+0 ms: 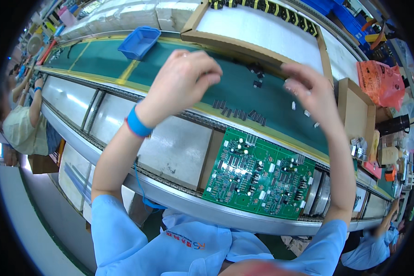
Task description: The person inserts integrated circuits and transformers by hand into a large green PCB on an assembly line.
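Green work surface (96, 62) is stretching along behind the metal-railed line (170, 195), with a blue bin (140, 42) sitting toward its far edge and a cardboard tray (244, 46) lying beyond. Down at the rails, the populated circuit board (257, 177) is resting flat, nearest the wearer and below both hands.

Up top, the left hand (181, 78) is hovering over the green surface, its fingers curling in and the thumb coming near the index; whether anything small is sitting in that pinch, I cannot tell. Across the gap, the right hand (315, 92) is bending its fingers toward the thumb, blurring at the tips, so its grasp I cannot tell either. Between and below them, dark slim parts (239, 112) are lying in a loose row, black pinned parts (257, 83) are scattering farther back, and little white parts (294, 106) are lying just beside the right wrist.

Good handling, as I'm judging it, is picking one piece at a time, gripping it by the body and sparing the pins. Sleeves and forearms should be clearing the board's taller components, and the wrist strap (137, 123) should be sitting snug, its blue cord (140, 184) hanging well away from the board.
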Demonstrator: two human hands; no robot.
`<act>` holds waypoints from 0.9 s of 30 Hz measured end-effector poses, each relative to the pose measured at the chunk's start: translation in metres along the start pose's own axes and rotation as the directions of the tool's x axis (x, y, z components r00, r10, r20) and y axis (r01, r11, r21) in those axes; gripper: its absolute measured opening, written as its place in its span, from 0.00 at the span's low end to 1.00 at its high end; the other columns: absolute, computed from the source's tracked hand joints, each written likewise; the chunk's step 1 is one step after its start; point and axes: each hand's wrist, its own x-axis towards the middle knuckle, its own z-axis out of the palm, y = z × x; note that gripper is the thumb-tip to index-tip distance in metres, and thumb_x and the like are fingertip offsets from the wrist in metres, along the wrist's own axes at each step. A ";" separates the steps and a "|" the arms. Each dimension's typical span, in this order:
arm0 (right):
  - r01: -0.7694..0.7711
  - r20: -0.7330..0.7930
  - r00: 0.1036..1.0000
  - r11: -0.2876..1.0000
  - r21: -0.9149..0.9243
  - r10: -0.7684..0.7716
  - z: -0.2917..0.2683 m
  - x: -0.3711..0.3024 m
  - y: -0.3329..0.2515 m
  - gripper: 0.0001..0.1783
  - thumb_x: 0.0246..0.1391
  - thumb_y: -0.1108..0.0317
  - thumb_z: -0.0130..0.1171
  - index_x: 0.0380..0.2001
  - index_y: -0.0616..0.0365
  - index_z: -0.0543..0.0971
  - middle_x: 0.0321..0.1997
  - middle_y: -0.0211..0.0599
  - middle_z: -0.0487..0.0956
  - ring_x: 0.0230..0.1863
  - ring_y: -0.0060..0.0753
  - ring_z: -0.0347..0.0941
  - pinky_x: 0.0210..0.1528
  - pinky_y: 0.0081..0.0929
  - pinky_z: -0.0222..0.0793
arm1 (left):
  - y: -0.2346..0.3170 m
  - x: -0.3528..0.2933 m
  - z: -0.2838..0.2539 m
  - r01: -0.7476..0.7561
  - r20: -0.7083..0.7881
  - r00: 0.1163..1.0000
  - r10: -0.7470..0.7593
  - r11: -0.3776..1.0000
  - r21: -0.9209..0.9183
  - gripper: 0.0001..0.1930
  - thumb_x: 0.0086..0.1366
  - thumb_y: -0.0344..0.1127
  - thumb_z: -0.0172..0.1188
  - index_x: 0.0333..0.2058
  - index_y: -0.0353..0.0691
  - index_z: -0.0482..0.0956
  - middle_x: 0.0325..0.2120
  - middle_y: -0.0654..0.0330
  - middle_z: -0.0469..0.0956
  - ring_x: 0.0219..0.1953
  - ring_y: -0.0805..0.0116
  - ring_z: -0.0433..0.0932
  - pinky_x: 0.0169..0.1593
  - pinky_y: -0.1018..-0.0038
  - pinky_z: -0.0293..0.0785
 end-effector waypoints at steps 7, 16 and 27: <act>-0.045 -0.182 0.983 0.916 -0.398 -0.031 0.005 0.135 0.076 0.28 0.53 0.65 0.64 0.58 0.55 0.74 0.54 0.41 0.79 0.46 0.37 0.78 0.53 0.33 0.73 | -0.136 0.111 0.023 0.198 -0.150 0.978 -0.148 0.887 0.417 0.25 0.63 0.36 0.60 0.59 0.44 0.71 0.51 0.49 0.77 0.50 0.49 0.78 0.55 0.56 0.72; 0.185 -0.124 0.962 0.914 -0.362 -0.244 0.099 0.267 0.072 0.30 0.54 0.61 0.63 0.60 0.57 0.74 0.54 0.45 0.78 0.56 0.41 0.75 0.63 0.34 0.66 | -0.201 0.158 0.051 -0.033 -0.295 0.956 -0.003 0.993 -0.116 0.17 0.58 0.32 0.63 0.48 0.41 0.81 0.43 0.46 0.81 0.48 0.48 0.80 0.53 0.63 0.75; 0.147 -0.069 0.977 0.874 -0.464 -0.200 0.118 0.254 0.013 0.18 0.55 0.69 0.54 0.50 0.57 0.78 0.51 0.52 0.76 0.55 0.53 0.73 0.58 0.43 0.69 | -0.116 0.098 -0.027 -0.006 -0.171 0.985 -0.007 0.997 -0.072 0.16 0.56 0.30 0.65 0.45 0.37 0.81 0.35 0.50 0.77 0.37 0.52 0.77 0.44 0.64 0.75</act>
